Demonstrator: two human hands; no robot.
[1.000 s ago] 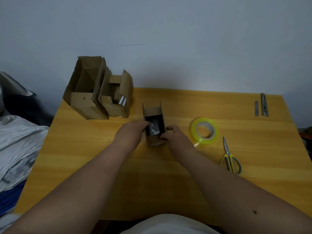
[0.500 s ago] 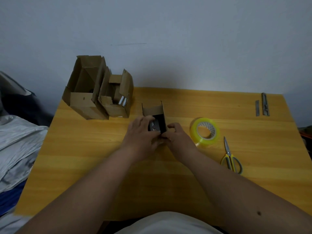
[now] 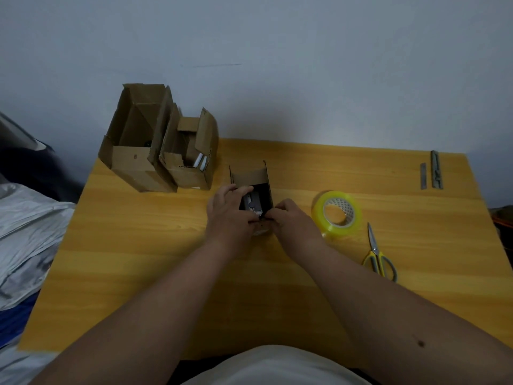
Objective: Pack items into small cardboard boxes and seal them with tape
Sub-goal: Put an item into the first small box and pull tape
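A small open cardboard box (image 3: 251, 175) stands mid-table with a grey and white item (image 3: 252, 203) inside. My left hand (image 3: 227, 212) covers the box's left side, its fingers curled over the left rim and its thumb at the near edge. My right hand (image 3: 291, 220) pinches the near right corner of the box. The near flap is hidden under both hands. A roll of clear yellowish tape (image 3: 336, 213) lies just right of my right hand, with yellow-handled scissors (image 3: 378, 257) nearer me.
Two larger open cardboard boxes (image 3: 138, 151) (image 3: 191, 157) stand at the table's (image 3: 138, 245) far left corner, the smaller one holding white items. Two metal strips (image 3: 431, 172) lie at the far right. Grey and blue fabric (image 3: 25, 232) lies left of the table.
My left hand has moved from the box's left wall over its near left side, fingers now curled over the rim. The right hand has stayed at the near right corner.
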